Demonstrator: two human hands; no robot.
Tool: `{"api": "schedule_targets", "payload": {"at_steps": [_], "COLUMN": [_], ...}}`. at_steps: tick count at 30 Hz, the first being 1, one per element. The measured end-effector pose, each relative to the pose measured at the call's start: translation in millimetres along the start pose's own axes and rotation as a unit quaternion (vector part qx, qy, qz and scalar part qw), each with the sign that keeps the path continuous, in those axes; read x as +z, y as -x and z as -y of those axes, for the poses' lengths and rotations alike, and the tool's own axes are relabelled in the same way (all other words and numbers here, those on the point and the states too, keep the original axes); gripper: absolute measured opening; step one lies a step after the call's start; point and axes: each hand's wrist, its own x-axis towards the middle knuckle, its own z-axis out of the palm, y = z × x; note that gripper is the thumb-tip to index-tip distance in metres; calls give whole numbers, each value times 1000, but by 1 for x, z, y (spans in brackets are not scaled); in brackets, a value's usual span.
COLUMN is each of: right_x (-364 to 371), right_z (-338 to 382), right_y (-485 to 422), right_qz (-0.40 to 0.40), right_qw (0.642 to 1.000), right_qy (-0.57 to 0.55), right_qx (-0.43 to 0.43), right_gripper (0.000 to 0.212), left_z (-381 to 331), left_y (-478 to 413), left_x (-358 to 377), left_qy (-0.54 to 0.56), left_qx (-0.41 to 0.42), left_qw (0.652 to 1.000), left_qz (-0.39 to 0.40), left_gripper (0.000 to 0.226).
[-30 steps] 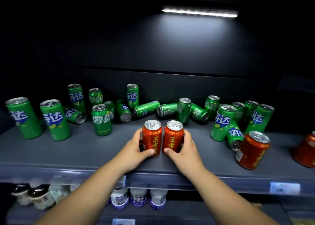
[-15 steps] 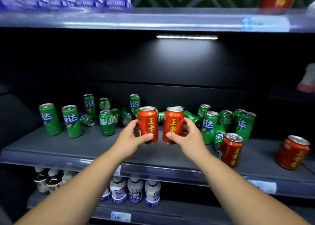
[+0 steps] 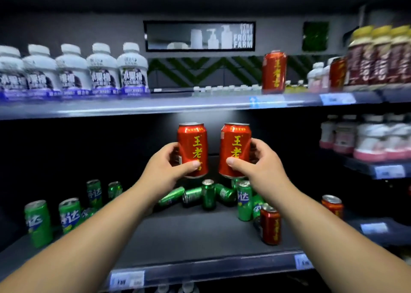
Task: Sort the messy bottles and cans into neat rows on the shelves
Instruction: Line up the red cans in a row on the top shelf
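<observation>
Grips one red can (image 3: 193, 147) upright in the left hand (image 3: 168, 169), thumb across the front, fingers curled behind. Grips a second red can (image 3: 235, 147) the same way in the right hand (image 3: 259, 165). Holds both side by side in the air with a narrow gap between them, tops just below the front edge of the upper shelf (image 3: 138, 109), well above the lower shelf (image 3: 195, 232). Leaves a wide bare stretch at the front middle of that lower shelf, between upright green cans (image 3: 38, 222) on the left and a third red can (image 3: 270, 225) standing near the front edge on the right. Toppled green cans (image 3: 192, 196) heaped at the back, beneath the held pair. On the upper shelf, a row of white bottles (image 3: 73, 70) at left, a lone red can (image 3: 274, 70) at right, open room between.
</observation>
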Motion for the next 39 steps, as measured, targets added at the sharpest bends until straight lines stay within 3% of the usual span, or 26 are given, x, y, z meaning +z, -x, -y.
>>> {"api": "schedule_targets", "payload": {"at_steps": [13, 17, 23, 30, 34, 39], "right_x": [-89, -131, -181, -194, -186, -179], "right_z": [67, 78, 81, 70, 49, 20], "right_y": [-40, -71, -130, -204, -235, -249], "right_qz": [-48, -56, -63, -66, -58, -51], "right_qw": [997, 992, 984, 991, 992, 970], "right_qy": [35, 69, 125, 90, 93, 224], "right_qx": [-59, -86, -109, -79, -62, -73], "right_gripper": [61, 61, 67, 63, 58, 47], "left_z": [-94, -120, -158, -170, -148, -131], "left_y": [-57, -90, -133, -193, -215, -226], "left_x": [32, 60, 100, 127, 144, 151], "left_qy": [-38, -64, -146, -208, -192, -284], "left_qx": [99, 126, 155, 111, 65, 33], "left_qw": [993, 989, 977, 967, 970, 951], "left_qz": [52, 32, -21, -97, -134, -117], "left_gripper": [68, 72, 48, 65, 60, 47]}}
